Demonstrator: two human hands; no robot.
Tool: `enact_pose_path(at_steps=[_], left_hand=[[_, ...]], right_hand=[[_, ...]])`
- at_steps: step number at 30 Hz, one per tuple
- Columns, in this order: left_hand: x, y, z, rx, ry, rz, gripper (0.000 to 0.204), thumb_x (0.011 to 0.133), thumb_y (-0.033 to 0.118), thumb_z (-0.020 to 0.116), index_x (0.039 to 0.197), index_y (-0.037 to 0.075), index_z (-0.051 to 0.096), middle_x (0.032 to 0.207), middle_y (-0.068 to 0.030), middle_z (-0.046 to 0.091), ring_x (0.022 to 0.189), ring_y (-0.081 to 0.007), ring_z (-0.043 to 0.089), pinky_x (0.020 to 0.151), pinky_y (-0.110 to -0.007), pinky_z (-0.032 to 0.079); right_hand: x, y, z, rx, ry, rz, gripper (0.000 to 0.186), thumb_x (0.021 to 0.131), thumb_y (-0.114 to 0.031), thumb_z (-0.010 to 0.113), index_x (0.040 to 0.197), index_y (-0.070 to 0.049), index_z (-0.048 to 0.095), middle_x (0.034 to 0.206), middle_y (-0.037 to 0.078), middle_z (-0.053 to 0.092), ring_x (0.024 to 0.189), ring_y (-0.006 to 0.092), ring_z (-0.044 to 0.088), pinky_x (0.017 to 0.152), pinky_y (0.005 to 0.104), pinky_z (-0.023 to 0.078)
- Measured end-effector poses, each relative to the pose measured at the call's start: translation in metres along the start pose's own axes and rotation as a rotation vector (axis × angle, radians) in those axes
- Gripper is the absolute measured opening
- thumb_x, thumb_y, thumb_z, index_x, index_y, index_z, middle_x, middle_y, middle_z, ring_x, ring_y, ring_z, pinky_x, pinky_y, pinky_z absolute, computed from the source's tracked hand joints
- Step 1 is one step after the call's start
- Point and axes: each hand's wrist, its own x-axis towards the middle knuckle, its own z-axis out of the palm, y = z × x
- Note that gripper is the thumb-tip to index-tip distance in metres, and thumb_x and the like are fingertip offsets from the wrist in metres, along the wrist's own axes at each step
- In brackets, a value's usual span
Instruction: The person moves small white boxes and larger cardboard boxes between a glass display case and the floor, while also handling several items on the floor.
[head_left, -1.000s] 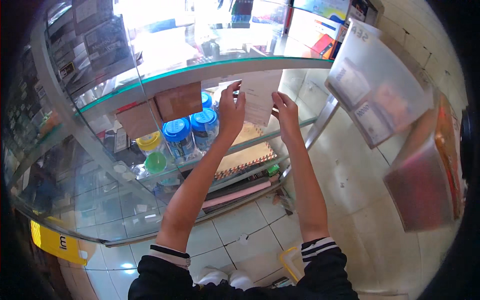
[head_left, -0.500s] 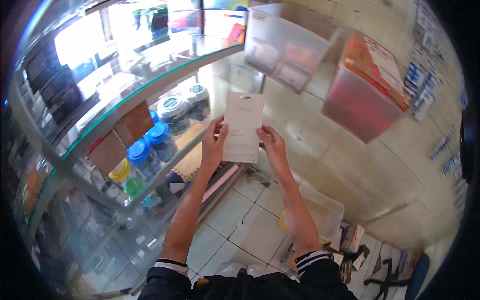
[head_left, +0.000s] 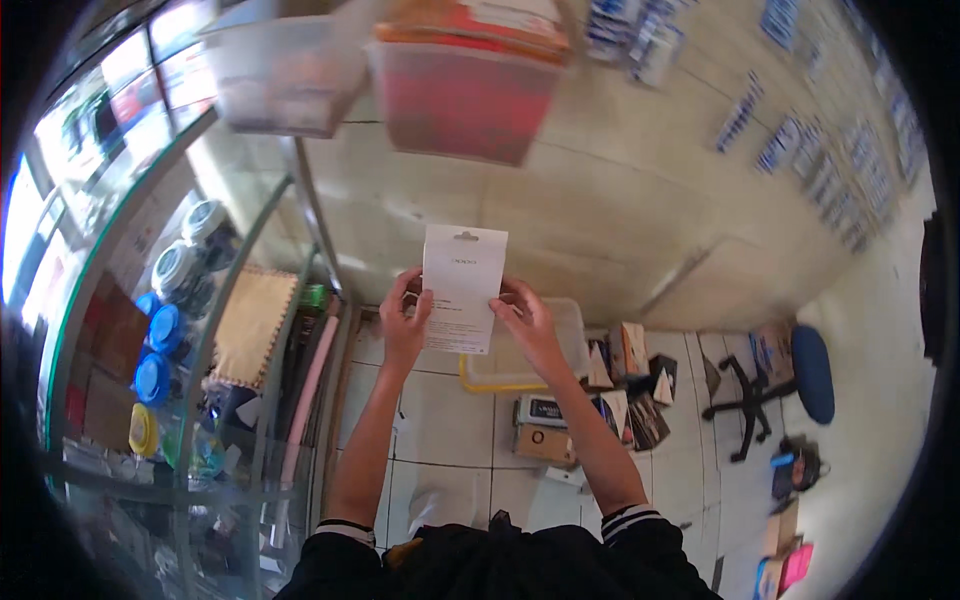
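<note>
A flat white package (head_left: pixel 464 290) with a hang hole at its top edge is held upright in front of me, its printed face toward me. My left hand (head_left: pixel 406 322) grips its left edge, thumb on the front and fingers behind. On the opposite edge my right hand (head_left: pixel 525 318) pinches it the same way. The fingertips behind the package are hidden. Both forearms reach up from dark sleeves with white stripes.
At left stands a glass display case (head_left: pixel 105 270) with blue-lidded jars (head_left: pixel 152 378). Above are a clear bin (head_left: pixel 275 85) and a red-filled bin (head_left: pixel 465 95). On the tiled floor lie a clear tub (head_left: pixel 560 335), several small boxes (head_left: pixel 545 440) and an office chair (head_left: pixel 812 375).
My view has swung to the right, so the display case now sits farther left and more floor shows. Both hands keep their hold on the white package.
</note>
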Motion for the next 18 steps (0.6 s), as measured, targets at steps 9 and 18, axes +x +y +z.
enact_pose_path(at_steps=[9,18], left_hand=[[-0.082,-0.011,0.138,-0.05,-0.415,-0.091,0.032,0.076,0.005,0.057,0.107,0.004,0.052,0.086,-0.0044,0.055,0.075,-0.0113,0.05,0.065,-0.025,0.042],[-0.183,-0.035,0.251,-0.039,-0.949,-0.147,0.042,0.072,0.012,0.066,0.109,0.004,0.048,0.098,-0.0085,0.053,0.085,-0.018,0.053,0.073,-0.029,0.044]], right_hand=[[-0.105,0.003,-0.145,-0.115,0.27,-0.086,0.044,0.078,-0.02,0.062,0.113,0.0,0.043,0.101,0.01,0.052,0.093,0.0168,0.053,0.08,0.0296,0.044],[-0.24,0.033,-0.238,-0.382,0.648,0.11,0.048,0.074,-0.008,0.063,0.116,-0.004,0.039,0.103,0.011,0.051,0.093,0.0187,0.053,0.082,0.0319,0.044]])
